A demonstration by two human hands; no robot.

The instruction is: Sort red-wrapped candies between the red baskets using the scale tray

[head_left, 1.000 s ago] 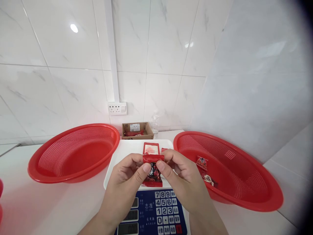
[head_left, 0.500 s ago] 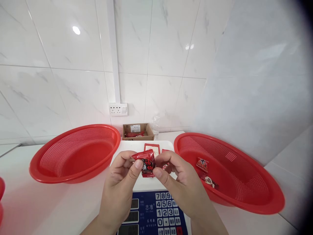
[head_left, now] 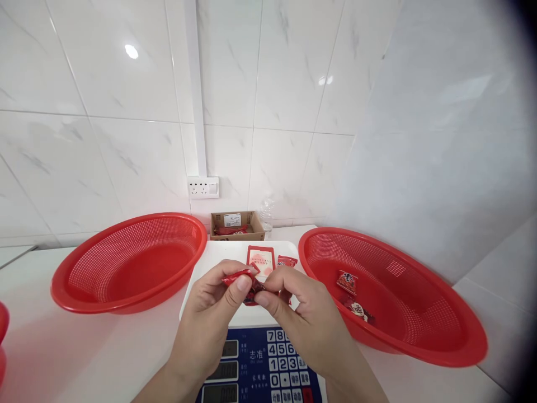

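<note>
Above the white plate of a digital scale (head_left: 201, 268), a small red candy packet (head_left: 239, 275) is pinched between both of my hands. My left hand (head_left: 210, 313) grips its left side with thumb and fingers. On the right side, my right hand (head_left: 297, 308) pinches the packet's edge. The wrapper is tilted and bent, and part of it is hidden by my fingers. On the scale plate behind lie a red-bordered card or pouch (head_left: 260, 260) and another red packet (head_left: 287, 261), partly covered by my right hand.
A red perforated basket (head_left: 130, 268) stands left. Another red basket (head_left: 419, 313) at right holds a few small packets (head_left: 347, 281). Behind the scale are a cardboard box (head_left: 237, 224) with red packets inside and a clear plastic bottle (head_left: 267, 212). A wall socket (head_left: 203, 187) sits above.
The candy packet has tipped and creased between my fingers, so its printed front shows less. My hands have shifted slightly, uncovering more of the card and packet behind.
</note>
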